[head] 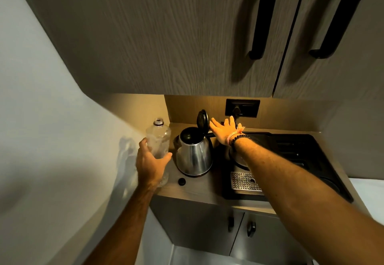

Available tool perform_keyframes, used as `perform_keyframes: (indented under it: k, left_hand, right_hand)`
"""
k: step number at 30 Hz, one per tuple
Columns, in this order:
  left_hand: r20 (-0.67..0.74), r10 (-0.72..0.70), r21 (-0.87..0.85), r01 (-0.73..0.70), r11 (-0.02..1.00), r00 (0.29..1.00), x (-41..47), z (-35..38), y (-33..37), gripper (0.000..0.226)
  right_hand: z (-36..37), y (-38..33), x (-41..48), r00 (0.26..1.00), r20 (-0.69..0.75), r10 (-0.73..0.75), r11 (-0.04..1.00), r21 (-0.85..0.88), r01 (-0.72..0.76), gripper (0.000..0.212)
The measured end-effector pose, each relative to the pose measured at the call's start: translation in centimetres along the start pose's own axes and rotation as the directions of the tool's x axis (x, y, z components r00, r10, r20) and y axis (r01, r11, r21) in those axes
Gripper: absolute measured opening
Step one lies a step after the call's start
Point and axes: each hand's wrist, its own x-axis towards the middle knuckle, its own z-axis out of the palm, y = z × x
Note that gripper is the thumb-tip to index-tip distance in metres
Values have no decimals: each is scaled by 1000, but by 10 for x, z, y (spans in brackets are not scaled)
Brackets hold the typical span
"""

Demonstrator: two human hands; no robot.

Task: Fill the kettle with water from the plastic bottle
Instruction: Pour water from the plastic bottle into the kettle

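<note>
A steel kettle [194, 154] stands on the counter with its black lid [202, 120] hinged upright and its mouth open. Left of it a clear plastic bottle [159, 138] stands upright without a cap, and my left hand [150, 164] is wrapped around its lower body. My right hand [223, 130] is spread flat with fingers apart just behind the raised lid, fingertips touching or nearly touching it. A small black bottle cap [182, 181] lies on the counter in front of the kettle.
A black coffee machine [291, 160] with a perforated metal drip tray [244, 181] fills the counter's right side. A wall socket [242, 107] sits on the back wall, wooden cabinets [166, 36] hang overhead, and a white wall [52, 129] closes the left.
</note>
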Motion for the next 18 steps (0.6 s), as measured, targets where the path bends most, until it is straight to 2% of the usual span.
perform_keyframes:
  k: [5,8,13,18]
  left_hand:
    - [-32,-80,-31,79,996,996,7,13,-19,100]
    - [-38,-110,-46,108,993,993,13,18,-27,105]
    - [-46,-106,-76,102,992,993,19,24,-38,108]
    - [-14,-86,-107,84,991,996,13,30,-49,100]
  right_hand:
    - [1,1,3,1000,8,22,1000,18,-22,89]
    - [1,1,6,1000,1,7,1000,-28,-7,88]
    - [4,-1,5,1000,11,-1,999,-54,2,84]
    - [3,-1,6,999,8,40,999,-11,-40,85]
